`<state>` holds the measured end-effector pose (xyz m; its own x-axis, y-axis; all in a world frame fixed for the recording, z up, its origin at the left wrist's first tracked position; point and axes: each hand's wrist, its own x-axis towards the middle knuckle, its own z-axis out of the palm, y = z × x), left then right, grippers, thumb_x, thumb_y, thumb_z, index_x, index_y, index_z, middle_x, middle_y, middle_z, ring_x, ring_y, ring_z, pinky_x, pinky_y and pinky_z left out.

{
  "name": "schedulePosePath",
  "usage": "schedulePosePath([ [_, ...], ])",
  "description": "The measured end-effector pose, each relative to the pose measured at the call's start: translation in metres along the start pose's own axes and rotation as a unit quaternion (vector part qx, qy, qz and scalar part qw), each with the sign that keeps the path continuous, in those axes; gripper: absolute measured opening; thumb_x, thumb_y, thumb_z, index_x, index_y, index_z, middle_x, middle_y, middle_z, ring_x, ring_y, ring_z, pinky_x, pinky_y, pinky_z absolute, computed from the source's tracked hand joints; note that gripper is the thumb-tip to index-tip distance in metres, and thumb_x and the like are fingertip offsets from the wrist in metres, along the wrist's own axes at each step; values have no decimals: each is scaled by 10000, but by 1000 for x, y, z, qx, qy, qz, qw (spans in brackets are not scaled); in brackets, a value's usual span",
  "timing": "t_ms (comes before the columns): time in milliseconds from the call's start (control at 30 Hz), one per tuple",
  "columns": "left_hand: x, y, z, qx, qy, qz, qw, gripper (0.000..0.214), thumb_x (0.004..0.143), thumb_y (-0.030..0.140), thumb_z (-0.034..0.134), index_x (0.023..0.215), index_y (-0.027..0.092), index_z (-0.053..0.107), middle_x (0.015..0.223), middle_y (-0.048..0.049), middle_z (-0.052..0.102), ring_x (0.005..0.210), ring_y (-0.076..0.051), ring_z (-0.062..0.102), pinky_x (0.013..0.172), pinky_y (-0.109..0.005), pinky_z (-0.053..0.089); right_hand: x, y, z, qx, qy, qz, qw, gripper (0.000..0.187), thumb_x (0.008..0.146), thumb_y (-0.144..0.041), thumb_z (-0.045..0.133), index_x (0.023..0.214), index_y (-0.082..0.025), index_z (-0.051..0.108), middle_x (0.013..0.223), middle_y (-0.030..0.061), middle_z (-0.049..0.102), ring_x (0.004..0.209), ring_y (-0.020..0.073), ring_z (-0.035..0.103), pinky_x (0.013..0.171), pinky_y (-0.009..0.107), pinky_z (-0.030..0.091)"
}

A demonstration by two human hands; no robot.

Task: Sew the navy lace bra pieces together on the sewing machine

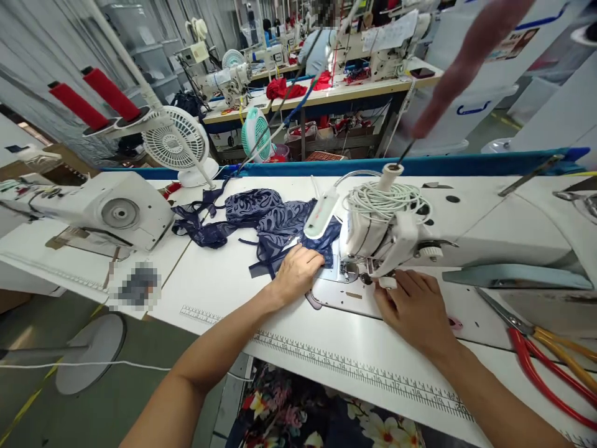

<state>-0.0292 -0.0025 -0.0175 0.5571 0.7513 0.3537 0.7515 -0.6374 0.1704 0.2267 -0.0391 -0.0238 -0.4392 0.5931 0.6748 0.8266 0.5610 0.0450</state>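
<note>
A navy bra (pixel 284 225) with patterned cups and sheer edging lies on the white table, left of the sewing machine (pixel 508 218). My left hand (pixel 298 272) rests on its near edge, fingers bent and closed on the fabric beside the needle plate (pixel 342 297). Just right of the presser foot, my right hand (pixel 413 308) has its fingers curled in under the machine head. Their tips are partly hidden there, so what they hold cannot be made out. A white and green lamp (pixel 321 213) hangs over the bra and covers part of it.
Scissors with red handles (pixel 525 354) and orange-handled ones (pixel 555 339) lie at the right. A second machine (pixel 125 211), a white fan (pixel 176 140) and red thread spools (pixel 109 93) stand left. A printed ruler (pixel 354 370) follows the front edge. Behind, a person (pixel 314 53) sits among more machines.
</note>
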Motion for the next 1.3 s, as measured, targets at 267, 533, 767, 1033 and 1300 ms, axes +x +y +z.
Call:
schedulePosePath([
  [267,-81,26,-37,-6,160,-52,986,294,888,60,454,954,238,678,929,-52,541,937,-193,527,868,-389,498,46,-68,-5,196,-84,-137,967,520,865,2,395,1361,-138,468,1238,134,618,1186,237,544,974,396,460],
  [533,-124,30,-44,-129,236,-175,947,324,986,327,451,1265,165,479,1034,-93,647,881,-177,641,700,-277,554,123,-111,4,327,-76,-144,931,186,923,-132,449,964,-177,625,820,35,603,792,166,554,906,406,454],
  [767,-103,5,-164,210,339,-120,909,315,860,48,515,1036,256,672,914,-37,701,865,-222,608,979,-505,402,104,-137,-48,597,-188,72,776,148,953,-264,495,930,-195,624,788,4,620,701,120,558,602,238,426],
  [1033,20,4,-29,161,16,-18,987,216,907,75,477,875,199,651,871,-56,640,945,-249,572,1075,-712,216,13,-81,-26,317,-190,195,908,413,959,-408,480,1299,-174,492,737,32,642,554,179,597,434,265,436],
  [1300,15,18,-7,84,-37,8,996,240,971,285,476,1087,132,620,1010,-124,668,969,-239,627,930,-409,484,3,-48,-25,151,-140,-73,976,211,959,-198,489,1090,-176,653,1063,86,671,1001,210,622,857,359,510],
])
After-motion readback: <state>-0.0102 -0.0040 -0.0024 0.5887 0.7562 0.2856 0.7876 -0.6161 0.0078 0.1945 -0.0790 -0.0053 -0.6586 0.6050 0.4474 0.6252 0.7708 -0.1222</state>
